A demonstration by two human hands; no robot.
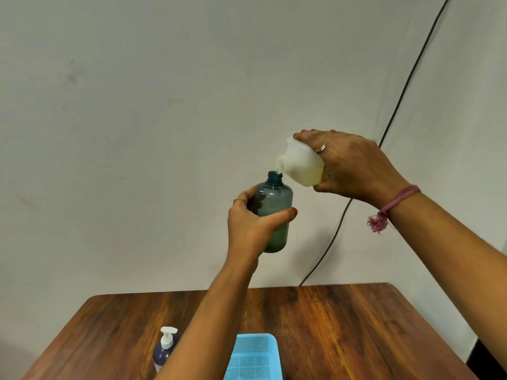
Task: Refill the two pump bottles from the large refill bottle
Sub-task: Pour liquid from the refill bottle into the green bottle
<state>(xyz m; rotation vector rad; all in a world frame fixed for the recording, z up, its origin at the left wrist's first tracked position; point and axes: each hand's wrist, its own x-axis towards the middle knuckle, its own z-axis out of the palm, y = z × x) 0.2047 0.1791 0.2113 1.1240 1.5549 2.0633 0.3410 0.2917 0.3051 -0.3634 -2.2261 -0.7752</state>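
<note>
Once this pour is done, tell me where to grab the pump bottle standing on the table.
Grip the dark pump bottle around its rounded body, below the white pump head, coming from its left: it stands upright, and the left forearm covers its right side.

Right hand (354,168) tips refill bottle (300,165) over held teal bottle (273,204)

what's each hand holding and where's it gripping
Left hand: translucent blue-grey plastic bottle, uncapped, gripped around its middle. Right hand: white plastic refill bottle, tipped, gripped around its body.
</note>
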